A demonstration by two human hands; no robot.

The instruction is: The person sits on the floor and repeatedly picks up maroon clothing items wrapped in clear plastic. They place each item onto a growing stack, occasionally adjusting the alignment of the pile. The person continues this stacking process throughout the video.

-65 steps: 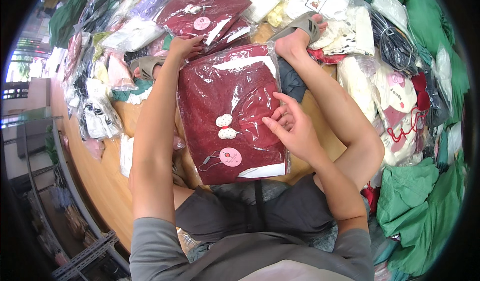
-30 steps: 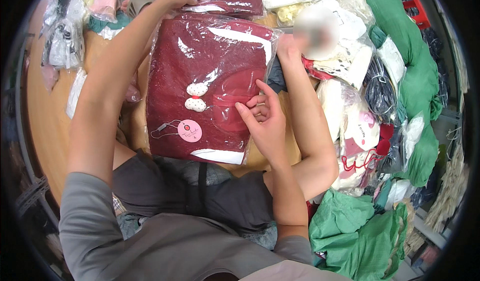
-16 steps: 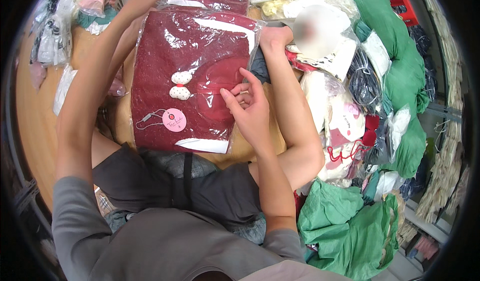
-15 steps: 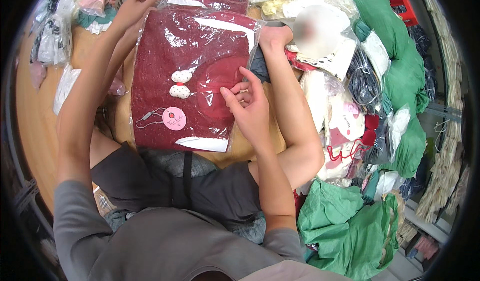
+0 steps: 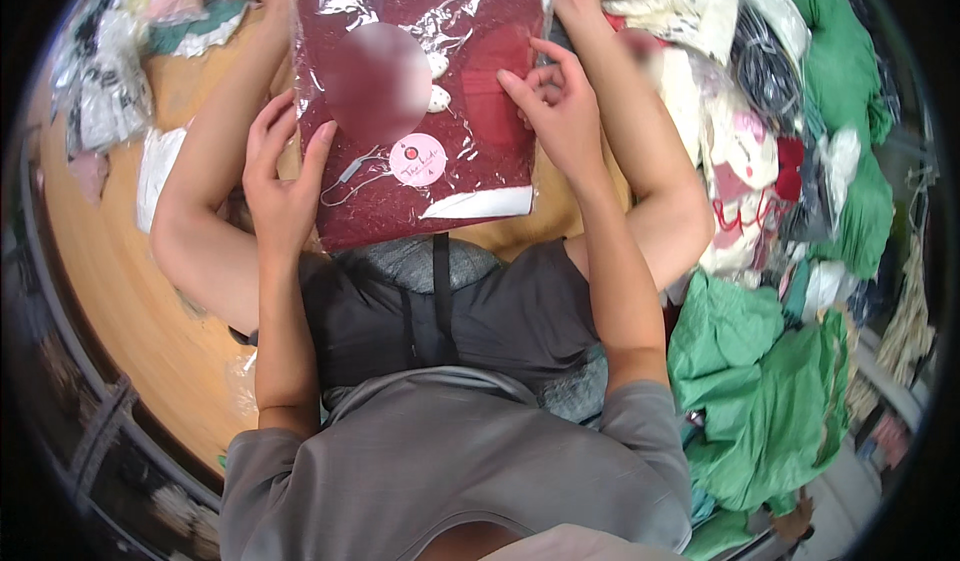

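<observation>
A folded maroon knit garment (image 5: 490, 161) lies in a clear plastic bag between my bent legs. On its front show a pink round tag (image 5: 418, 161) on a white string and part of a white dotted bow (image 5: 438, 83); a blurred patch hides some of the front. My left hand (image 5: 280, 166) is at the bag's left edge, thumb and fingers apart, holding nothing. Over the right side of the bag rests my right hand (image 5: 562, 106), its thumb and forefinger apart and the other fingers loosely curled. It appears to touch the plastic without gripping it.
Bagged white and cream garments (image 5: 690, 111) are heaped to the right, beside green sacks (image 5: 770, 381). More bagged clothes (image 5: 110, 91) lie at the far left on the wooden surface (image 5: 110, 281). A dark metal frame (image 5: 110, 421) runs along the lower left.
My left hand has come back from the far upper left to the bag's left edge. The right hand stays over the bag's right side. The whole view has shifted.
</observation>
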